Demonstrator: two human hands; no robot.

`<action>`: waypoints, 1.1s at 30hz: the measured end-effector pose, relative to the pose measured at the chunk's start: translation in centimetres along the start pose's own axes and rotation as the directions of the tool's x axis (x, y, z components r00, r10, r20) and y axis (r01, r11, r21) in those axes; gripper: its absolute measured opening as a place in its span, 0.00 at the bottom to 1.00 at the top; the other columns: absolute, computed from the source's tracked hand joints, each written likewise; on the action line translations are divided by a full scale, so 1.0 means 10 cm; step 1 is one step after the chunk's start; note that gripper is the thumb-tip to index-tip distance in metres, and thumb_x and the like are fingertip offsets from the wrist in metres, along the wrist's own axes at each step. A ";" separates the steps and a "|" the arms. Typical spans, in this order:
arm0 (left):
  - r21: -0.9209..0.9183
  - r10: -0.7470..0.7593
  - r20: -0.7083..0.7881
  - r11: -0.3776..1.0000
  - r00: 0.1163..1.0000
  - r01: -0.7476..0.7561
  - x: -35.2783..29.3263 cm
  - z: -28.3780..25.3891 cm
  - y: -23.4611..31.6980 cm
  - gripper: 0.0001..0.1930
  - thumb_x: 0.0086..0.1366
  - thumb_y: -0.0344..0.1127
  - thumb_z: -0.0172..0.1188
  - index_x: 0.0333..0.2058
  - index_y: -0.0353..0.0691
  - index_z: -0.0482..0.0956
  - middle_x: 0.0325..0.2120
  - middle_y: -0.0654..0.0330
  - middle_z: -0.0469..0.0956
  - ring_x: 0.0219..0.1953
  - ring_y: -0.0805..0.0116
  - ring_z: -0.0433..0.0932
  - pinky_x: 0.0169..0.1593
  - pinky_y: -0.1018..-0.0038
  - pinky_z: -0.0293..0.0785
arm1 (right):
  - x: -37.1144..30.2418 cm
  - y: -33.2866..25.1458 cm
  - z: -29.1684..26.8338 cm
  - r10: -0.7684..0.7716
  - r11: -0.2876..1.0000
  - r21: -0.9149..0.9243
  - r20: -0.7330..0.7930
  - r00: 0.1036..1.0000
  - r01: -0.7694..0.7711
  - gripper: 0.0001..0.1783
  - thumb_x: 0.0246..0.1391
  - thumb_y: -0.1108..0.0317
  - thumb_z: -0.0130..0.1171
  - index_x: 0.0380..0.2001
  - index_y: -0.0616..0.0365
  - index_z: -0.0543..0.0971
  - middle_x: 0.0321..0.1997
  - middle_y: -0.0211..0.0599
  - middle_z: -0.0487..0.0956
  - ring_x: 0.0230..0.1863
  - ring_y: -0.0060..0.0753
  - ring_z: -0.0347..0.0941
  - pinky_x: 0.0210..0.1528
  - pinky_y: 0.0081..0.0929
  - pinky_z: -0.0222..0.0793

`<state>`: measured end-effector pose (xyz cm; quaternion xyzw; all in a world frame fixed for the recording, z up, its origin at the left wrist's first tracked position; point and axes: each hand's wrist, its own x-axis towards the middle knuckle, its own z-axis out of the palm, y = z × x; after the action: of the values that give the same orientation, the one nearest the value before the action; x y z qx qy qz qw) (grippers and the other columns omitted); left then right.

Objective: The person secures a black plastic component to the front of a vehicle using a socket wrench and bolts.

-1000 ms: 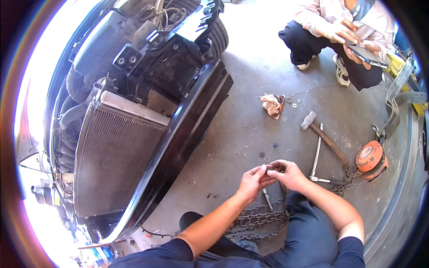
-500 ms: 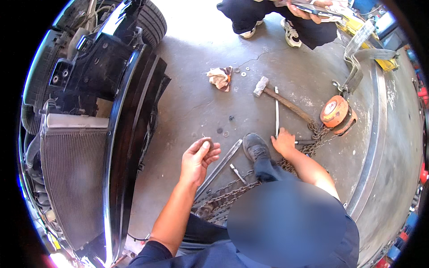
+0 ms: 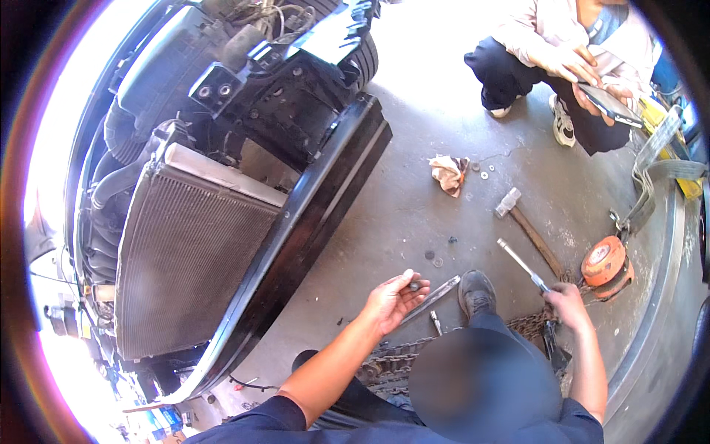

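Note:
My left hand (image 3: 392, 302) is palm up in front of the car's front end. A small dark round part (image 3: 414, 286), too small to name, rests against its curled fingers. My right hand (image 3: 568, 305) grips a long silver socket tool (image 3: 522, 263), its shaft raised over the floor and pointing away to the left. Close by lies a hammer (image 3: 534, 231) with a wooden handle. Beside my shoe (image 3: 477, 294) are a flat metal bar (image 3: 436, 296) and a short metal piece (image 3: 435, 323).
At the left stands a car front with exposed radiator (image 3: 196, 259) and black bumper beam (image 3: 318, 200). An orange chain hoist (image 3: 605, 260) and chains (image 3: 529, 325) lie right. A crumpled rag (image 3: 448, 175) and several washers lie ahead. Another person (image 3: 569, 66) squats holding a phone (image 3: 610, 106).
My right hand has lifted the silver socket tool from the floor. My left hand still holds the small part, its palm turned more upward. The view has swung left.

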<state>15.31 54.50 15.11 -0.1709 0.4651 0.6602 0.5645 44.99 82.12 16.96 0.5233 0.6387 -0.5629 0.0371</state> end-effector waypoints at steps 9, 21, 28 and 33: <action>0.097 0.407 0.181 0.899 0.896 -0.428 -0.22 1.15 0.47 0.19 0.68 0.29 0.58 0.56 0.31 0.70 0.48 0.47 0.78 0.49 0.56 0.80 0.53 0.68 0.79 | -0.41 -0.43 0.08 -0.325 0.906 0.318 0.102 0.940 0.279 0.21 0.49 0.66 0.62 0.42 0.73 0.81 0.23 0.31 0.78 0.22 0.21 0.72 0.26 0.22 0.68; 0.259 0.805 -0.034 0.580 0.592 -0.773 -1.10 1.71 2.72 0.14 0.69 0.26 0.50 0.52 0.29 0.71 0.47 0.43 0.78 0.52 0.50 0.78 0.58 0.58 0.77 | -0.40 -1.40 0.24 -0.713 0.638 0.535 0.141 0.687 0.553 0.18 0.52 0.70 0.60 0.42 0.73 0.81 0.20 0.32 0.77 0.20 0.19 0.70 0.23 0.18 0.61; 0.141 0.699 -0.043 0.712 0.714 -0.688 -0.69 1.47 3.04 0.08 0.68 0.24 0.50 0.43 0.25 0.70 0.44 0.41 0.78 0.47 0.48 0.80 0.57 0.59 0.79 | -0.25 -1.98 0.71 -0.766 0.584 0.555 0.135 0.628 0.592 0.15 0.57 0.74 0.61 0.45 0.71 0.81 0.25 0.28 0.78 0.24 0.14 0.70 0.26 0.15 0.65; 0.053 0.742 -0.080 0.670 0.665 -0.741 -0.57 1.41 3.01 0.09 0.69 0.26 0.51 0.42 0.23 0.72 0.43 0.41 0.78 0.47 0.52 0.81 0.54 0.65 0.82 | -0.22 -2.22 0.97 -0.789 0.540 0.611 0.129 0.600 0.579 0.14 0.59 0.73 0.59 0.46 0.69 0.81 0.25 0.27 0.77 0.23 0.14 0.69 0.26 0.15 0.64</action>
<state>-6.00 64.64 39.23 0.0061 0.5257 0.8201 0.2260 24.94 77.48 29.94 0.0892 0.5992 -0.7689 -0.2046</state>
